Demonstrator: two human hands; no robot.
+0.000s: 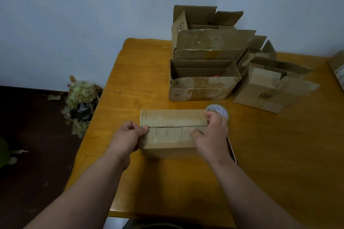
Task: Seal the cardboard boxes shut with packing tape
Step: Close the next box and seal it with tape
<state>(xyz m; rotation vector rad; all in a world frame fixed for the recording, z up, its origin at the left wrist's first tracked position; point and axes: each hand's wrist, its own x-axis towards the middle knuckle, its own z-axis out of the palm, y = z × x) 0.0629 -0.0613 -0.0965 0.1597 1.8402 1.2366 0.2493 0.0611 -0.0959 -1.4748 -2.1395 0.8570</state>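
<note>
A closed cardboard box (171, 132) lies on the wooden table (260, 154) in front of me, its two top flaps meeting along a central seam. My left hand (128, 135) grips the box's left end, thumb pressed on the seam. My right hand (210, 132) holds a roll of clear packing tape (219, 110) at the box's right end, fingers curled around it, thumb lying on the near flap. Whether tape runs along the seam cannot be told.
Several open cardboard boxes stand behind: a stacked pair (204, 42), a low one (201, 83), and one marked 9# (270, 91) at the right. A heap of crumpled used tape (80, 102) lies on the dark floor left of the table.
</note>
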